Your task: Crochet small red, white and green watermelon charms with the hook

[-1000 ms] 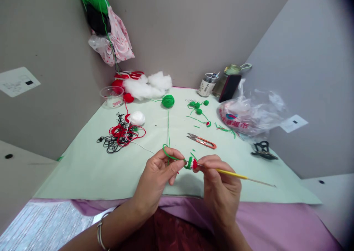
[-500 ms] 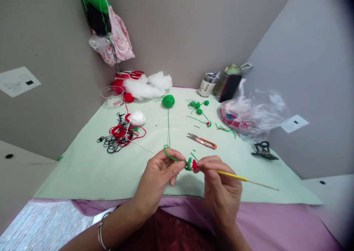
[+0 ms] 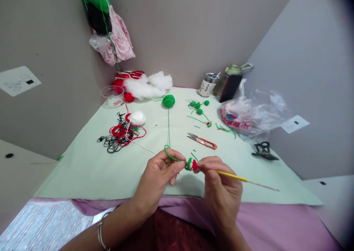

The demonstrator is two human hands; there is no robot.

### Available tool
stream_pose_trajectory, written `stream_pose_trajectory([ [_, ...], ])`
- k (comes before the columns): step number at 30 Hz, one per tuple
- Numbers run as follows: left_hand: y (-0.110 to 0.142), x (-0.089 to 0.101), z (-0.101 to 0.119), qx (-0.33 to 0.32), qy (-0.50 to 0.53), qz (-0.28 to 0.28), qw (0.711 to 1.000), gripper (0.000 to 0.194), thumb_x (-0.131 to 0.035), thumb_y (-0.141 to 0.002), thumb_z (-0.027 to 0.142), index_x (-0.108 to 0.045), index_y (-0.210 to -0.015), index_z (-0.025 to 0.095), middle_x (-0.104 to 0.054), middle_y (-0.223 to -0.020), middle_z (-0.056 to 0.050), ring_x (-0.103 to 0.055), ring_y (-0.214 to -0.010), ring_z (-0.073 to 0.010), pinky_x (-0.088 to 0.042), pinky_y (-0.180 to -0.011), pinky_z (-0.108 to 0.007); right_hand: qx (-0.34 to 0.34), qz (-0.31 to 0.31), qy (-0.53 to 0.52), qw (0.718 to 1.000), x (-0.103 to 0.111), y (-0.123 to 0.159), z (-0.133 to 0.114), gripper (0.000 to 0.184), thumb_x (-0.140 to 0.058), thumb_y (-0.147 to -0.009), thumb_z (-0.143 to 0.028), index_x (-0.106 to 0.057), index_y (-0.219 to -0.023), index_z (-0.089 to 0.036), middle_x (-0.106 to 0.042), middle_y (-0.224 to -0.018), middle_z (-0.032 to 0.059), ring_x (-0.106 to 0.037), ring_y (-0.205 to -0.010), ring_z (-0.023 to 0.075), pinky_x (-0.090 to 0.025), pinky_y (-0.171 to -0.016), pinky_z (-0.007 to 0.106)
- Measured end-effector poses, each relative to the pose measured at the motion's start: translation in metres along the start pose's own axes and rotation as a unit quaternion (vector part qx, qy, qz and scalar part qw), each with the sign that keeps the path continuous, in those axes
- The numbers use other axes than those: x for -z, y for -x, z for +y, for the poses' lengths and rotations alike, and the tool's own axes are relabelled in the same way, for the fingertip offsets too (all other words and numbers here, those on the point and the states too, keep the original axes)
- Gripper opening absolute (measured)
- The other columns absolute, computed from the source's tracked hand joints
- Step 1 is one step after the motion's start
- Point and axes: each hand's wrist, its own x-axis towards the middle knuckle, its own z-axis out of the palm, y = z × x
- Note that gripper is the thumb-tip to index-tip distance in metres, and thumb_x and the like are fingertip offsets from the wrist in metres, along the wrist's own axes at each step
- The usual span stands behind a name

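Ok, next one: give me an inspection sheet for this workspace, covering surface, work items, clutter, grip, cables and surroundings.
Surface: pale green table cover, short green yarn snippets on it.
Work items: red-white-green crochet piece; yellow-handled crochet hook; green yarn ball, strand running to the left hand.
Clutter: tangled black and red yarn, white yarn ball, orange-handled thread snips, clear plastic bag.
Grip: left hand pinches the piece's green side; right hand holds the hook.
Cables: nothing seen.
Surroundings: grey partitions; pink polka-dot bag hanging.
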Motion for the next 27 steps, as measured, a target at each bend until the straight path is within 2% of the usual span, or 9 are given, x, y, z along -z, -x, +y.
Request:
stream_pose_trajectory([
  [20,-0.0011,0.0007,0.0003,0.004,-0.015,-0.007,1.000,0.020,-0.086,-0.082,0.034,-0.073,-0.081,0.018,-0.054,-0.062,0.008,-0.039,-0.049,-0.0044,-0.033,-0.053,-0.020,0.008,-0.001,0.016,1.000,0.0002,-0.0005,0.0004,0.022,-0.065,-0.101,-0.014,-0.081,-0.104,-0.028,-0.073,-0.094,0.0012,-0.066,-0.082,0.0147,-0.057,-0.073,0.030],
  [27,0.0018,0.0007,-0.0003,-0.003,-0.039,0.014,0.999,0.019,-0.087,-0.079,0.033,-0.075,-0.082,0.019,-0.060,-0.069,0.003,-0.045,-0.056,-0.0085,-0.035,-0.049,-0.020,0.033,0.008,0.090,0.995,0.0017,0.0042,-0.0049,0.021,-0.068,-0.098,-0.013,-0.081,-0.102,-0.028,-0.075,-0.092,0.0035,-0.069,-0.083,0.0192,-0.057,-0.072,0.034],
])
